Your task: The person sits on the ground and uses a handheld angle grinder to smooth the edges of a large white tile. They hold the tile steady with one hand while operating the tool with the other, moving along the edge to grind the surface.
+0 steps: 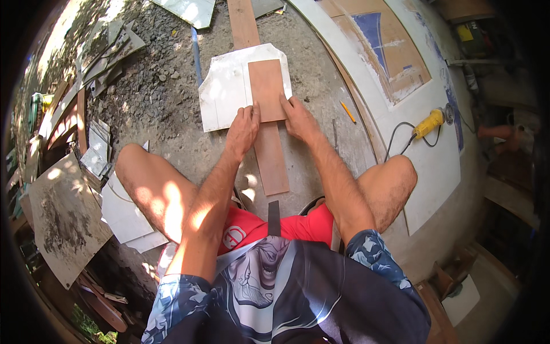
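Sitting with bent knees wide apart, the person, in red shorts (306,223), faces the near end of a brown plank (271,163) on the concrete floor (314,74). Just beyond, the left hand (243,129) has its fingers gathered, thumb at the near left corner of a smaller brown panel (266,86); the right hand (299,118) touches its right edge slightly farther up. Whether either grip clamps the panel or only presses it, I cannot tell. Neither hand is nearer: the panel lies between them, mostly beyond the fingertips, its long axis running away from the body, roughly along the plank. It rests flat on the right part of a white board (223,86), which covers the plank's middle. Right of the hands lie an orange pencil (348,112) and, farther off, a yellow power tool (428,124). Brown wood (243,26) shows past the board's far edge.
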`<state>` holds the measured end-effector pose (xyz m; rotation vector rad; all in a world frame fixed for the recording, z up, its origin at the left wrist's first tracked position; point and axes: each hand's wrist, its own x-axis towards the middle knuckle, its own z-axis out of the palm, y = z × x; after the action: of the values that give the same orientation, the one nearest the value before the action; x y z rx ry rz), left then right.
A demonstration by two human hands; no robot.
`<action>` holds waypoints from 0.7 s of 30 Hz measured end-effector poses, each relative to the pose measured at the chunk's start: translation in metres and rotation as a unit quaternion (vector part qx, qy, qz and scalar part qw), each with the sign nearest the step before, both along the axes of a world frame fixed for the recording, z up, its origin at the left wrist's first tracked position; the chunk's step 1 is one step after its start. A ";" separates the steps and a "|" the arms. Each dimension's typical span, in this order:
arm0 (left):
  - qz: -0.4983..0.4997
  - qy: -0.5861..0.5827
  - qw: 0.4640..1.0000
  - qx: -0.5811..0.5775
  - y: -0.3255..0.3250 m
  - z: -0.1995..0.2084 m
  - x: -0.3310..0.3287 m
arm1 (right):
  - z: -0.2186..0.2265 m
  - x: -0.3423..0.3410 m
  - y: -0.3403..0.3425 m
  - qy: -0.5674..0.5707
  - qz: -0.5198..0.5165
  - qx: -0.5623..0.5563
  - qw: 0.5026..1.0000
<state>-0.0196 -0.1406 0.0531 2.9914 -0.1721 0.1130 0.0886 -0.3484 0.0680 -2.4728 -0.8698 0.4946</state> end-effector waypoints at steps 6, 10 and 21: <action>-0.012 -0.011 1.000 -0.012 0.004 -0.001 0.000 | -0.008 0.001 -0.004 -0.018 0.004 0.026 0.999; -0.015 -0.021 1.000 -0.003 0.006 -0.002 0.000 | -0.015 -0.001 -0.006 -0.025 0.008 0.054 0.998; 0.000 0.012 0.999 -0.045 0.005 -0.004 0.000 | -0.016 -0.001 -0.005 -0.020 0.005 0.060 0.998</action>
<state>-0.0195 -0.1361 0.0496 2.9021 -0.1603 0.0836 0.0876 -0.3538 0.0515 -2.3772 -0.9009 0.3858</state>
